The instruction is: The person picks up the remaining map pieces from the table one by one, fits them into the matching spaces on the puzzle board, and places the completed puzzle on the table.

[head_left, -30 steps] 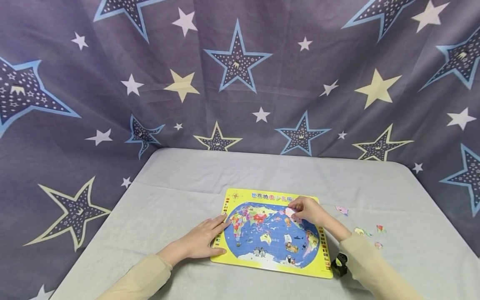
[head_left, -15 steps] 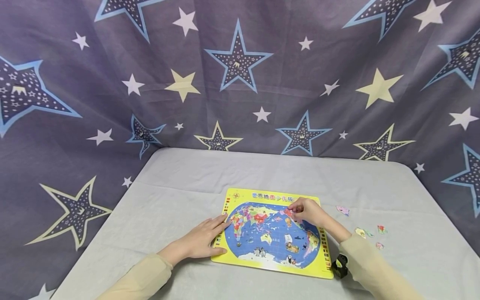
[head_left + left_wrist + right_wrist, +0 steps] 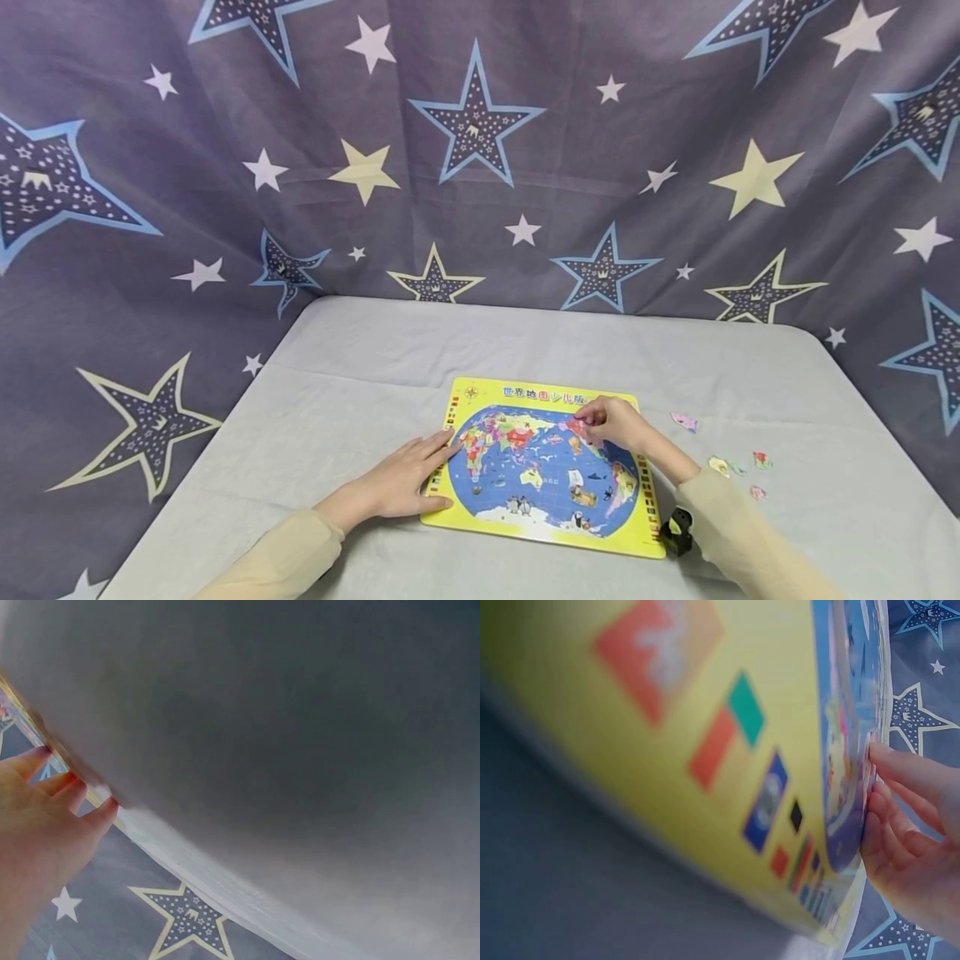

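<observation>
A yellow-framed world map puzzle board [image 3: 540, 537] lies flat on the bed-like grey surface, with blue ocean and coloured land pieces. Over its upper right part, my right hand [image 3: 618, 423] pinches a red and pink map puzzle piece [image 3: 576, 426] low against the board. In the right wrist view the thumb and curled fingers [image 3: 891, 832] meet at the board's face, and the piece is mostly hidden edge-on. My left hand [image 3: 401, 479] rests on the left border with its fingers spread and straight. The left wrist view shows those fingertips [image 3: 109, 810] along the board's edge.
Several loose puzzle pieces lie right of the board, including a pink one [image 3: 684, 422], a yellowish one [image 3: 717, 464] and a red one [image 3: 762, 459]. A black wrist device [image 3: 677, 533] sits under the right sleeve. A star-printed curtain [image 3: 480, 208] stands behind.
The patch at my right fingertips looked white with dots a second ago and now shows red and pink. The right hand has barely shifted; the left hand stays in place.
</observation>
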`<state>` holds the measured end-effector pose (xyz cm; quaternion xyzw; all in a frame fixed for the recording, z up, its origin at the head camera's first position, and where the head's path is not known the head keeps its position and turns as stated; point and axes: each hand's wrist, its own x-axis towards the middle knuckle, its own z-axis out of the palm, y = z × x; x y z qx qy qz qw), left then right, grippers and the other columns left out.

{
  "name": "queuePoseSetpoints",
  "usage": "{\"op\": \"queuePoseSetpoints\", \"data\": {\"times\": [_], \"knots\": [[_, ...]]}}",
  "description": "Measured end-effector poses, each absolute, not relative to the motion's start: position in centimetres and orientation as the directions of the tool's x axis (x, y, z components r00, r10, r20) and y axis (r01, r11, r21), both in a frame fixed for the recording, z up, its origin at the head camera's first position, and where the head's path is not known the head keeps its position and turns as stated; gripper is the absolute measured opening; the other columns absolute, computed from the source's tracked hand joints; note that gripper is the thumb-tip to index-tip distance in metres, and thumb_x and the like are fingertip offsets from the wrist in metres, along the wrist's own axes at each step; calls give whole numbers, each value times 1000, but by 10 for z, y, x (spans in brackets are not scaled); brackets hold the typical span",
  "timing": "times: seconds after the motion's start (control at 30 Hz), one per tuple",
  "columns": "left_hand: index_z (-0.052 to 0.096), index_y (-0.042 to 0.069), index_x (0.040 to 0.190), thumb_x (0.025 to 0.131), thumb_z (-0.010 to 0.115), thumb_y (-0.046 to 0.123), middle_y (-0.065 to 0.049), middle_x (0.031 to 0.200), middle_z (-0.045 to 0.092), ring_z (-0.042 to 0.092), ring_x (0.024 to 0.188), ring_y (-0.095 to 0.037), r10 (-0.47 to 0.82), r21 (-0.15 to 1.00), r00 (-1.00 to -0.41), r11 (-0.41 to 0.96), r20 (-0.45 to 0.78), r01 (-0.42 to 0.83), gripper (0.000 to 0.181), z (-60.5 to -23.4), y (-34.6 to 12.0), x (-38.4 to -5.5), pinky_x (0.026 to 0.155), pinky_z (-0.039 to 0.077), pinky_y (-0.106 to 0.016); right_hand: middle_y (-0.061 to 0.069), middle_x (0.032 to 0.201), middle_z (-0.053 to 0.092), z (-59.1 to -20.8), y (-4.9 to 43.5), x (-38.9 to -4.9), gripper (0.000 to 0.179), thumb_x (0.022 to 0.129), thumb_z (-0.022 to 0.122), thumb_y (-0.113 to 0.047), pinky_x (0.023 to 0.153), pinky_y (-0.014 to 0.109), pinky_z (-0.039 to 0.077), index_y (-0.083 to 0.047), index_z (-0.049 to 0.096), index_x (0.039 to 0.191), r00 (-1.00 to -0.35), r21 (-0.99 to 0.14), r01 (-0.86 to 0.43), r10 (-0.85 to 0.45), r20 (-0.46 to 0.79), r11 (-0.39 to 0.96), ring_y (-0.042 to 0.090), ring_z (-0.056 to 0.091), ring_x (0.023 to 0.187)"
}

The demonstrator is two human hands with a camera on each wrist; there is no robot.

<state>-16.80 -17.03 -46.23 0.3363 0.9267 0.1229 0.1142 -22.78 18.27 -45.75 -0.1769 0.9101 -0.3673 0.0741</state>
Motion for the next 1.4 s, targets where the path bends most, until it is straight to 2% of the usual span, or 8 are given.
{"op": "queuePoseSetpoints", "data": {"times": [0.43, 0.8, 1.13, 1.4], "knots": [[23, 17, 142, 81, 45, 60, -5, 148, 13, 13, 134, -18, 642, 299, -753, 754, -145, 585, 78, -463, -171, -168, 108, 15, -41, 1, 70, 52, -454, 183, -225, 20, 78, 63, 0, 50, 20, 39, 2, 65, 98, -925, -708, -250, -379, -28, 661, 12, 46, 58], [25, 14, 141, 81, 47, 58, -6, 147, 15, 15, 134, -20, 650, 307, -749, 744, -127, 594, 77, -462, -171, -168, 107, 17, -42, 7, 85, 61, -448, 191, -221, 20, 80, 61, -1, 66, 30, 49, 2, 64, 99, -922, -737, -242, -387, -28, 631, 15, 57, 75], [25, 13, 141, 82, 47, 57, -7, 147, 15, 16, 134, -21, 659, 308, -743, 735, -116, 604, 77, -463, -172, -168, 107, 18, -43, 9, 87, 62, -444, 203, -218, 22, 79, 61, -2, 69, 35, 50, 3, 63, 101, -932, -721, -240, -363, -16, 649, 20, 58, 78], [25, 14, 141, 81, 47, 58, -6, 147, 15, 15, 134, -20, 653, 302, -747, 742, -123, 599, 77, -464, -171, -168, 107, 17, -41, 8, 87, 62, -443, 215, -216, 23, 80, 61, -5, 69, 34, 50, 3, 63, 102, -936, -700, -247, -351, -5, 670, 22, 57, 81]]}}
